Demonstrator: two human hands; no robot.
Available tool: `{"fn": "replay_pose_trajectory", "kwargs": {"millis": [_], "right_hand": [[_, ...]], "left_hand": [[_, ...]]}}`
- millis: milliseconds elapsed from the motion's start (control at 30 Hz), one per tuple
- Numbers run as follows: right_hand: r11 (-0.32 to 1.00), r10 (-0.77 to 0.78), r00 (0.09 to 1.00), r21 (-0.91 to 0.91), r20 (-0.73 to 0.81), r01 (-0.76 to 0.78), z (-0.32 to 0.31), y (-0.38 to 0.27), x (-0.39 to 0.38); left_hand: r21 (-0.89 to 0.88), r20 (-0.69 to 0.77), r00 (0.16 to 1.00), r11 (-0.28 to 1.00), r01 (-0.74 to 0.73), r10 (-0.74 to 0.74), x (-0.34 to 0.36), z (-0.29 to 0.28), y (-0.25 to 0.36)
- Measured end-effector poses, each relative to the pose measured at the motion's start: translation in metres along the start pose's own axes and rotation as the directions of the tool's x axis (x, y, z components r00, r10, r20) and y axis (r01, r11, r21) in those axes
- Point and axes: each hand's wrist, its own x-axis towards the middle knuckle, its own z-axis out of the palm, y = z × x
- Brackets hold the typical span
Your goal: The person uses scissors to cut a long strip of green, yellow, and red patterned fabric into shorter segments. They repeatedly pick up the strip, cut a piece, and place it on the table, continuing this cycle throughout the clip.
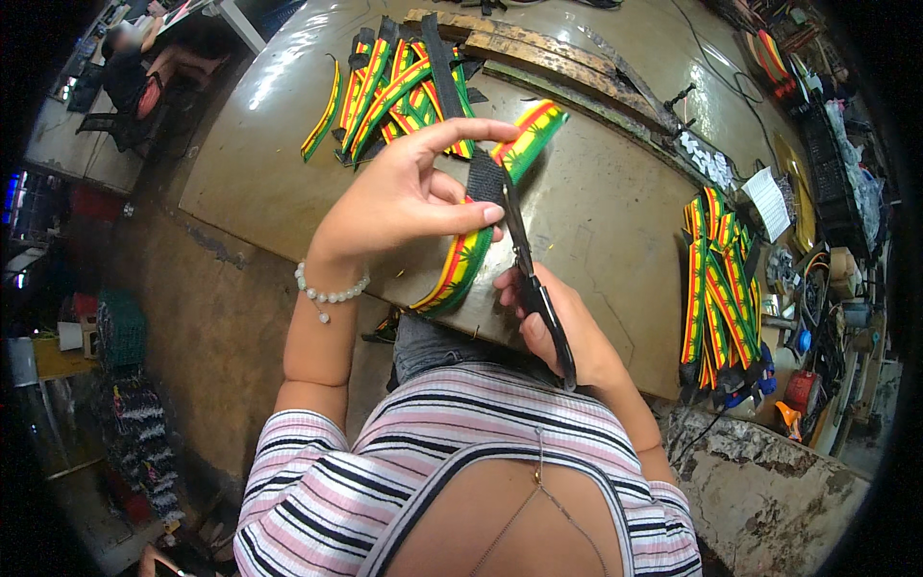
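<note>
My left hand (399,197) pinches a webbing strap (458,271) between thumb and fingers, above the table. The strap is striped red, yellow and green with a dark leaf pattern. A black webbing piece (486,180) sits between its two patterned ends. My right hand (580,337) is closed around black-handled scissors (541,300). Their blades point up and away from me and lie against the right edge of the black webbing. Whether the blades are apart cannot be made out.
A heap of similar straps (389,91) lies at the far left of the table (279,183), and another bundle (716,288) at the right. Long worn bars (548,53) cross the back. Paper slips (707,159) and a cluttered shelf stand right. A person (130,72) sits far left.
</note>
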Motion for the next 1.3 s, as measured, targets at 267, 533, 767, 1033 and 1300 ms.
{"fn": "replay_pose_trajectory", "kwargs": {"millis": [267, 533, 767, 1033, 1300], "right_hand": [[0.906, 0.070, 0.968, 0.390, 0.243, -0.163, -0.006, -0.005, -0.010], [0.878, 0.099, 0.987, 0.455, 0.123, -0.145, 0.000, -0.003, -0.016], [0.974, 0.101, 0.993, 0.199, 0.065, -0.112, -0.004, -0.004, -0.021], [0.996, -0.040, 0.998, 0.080, 0.040, 0.036, -0.010, 0.001, -0.022], [0.920, 0.148, 0.978, 0.344, 0.146, -0.191, -0.015, 0.005, -0.028]], "left_hand": [[0.004, 0.080, 0.997, 1.000, 0.005, -0.005, 0.005, 0.000, -0.006], [0.104, 0.071, 0.996, 0.993, -0.057, 0.050, 0.012, 0.010, -0.010], [0.042, 0.111, 0.993, 0.998, -0.051, 0.046, 0.016, 0.015, -0.017], [-0.121, 0.298, 0.954, 0.992, 0.030, 0.007, 0.026, 0.006, -0.021], [-0.076, 0.216, 0.976, 0.997, -0.021, 0.037, 0.021, 0.015, -0.029]]}}
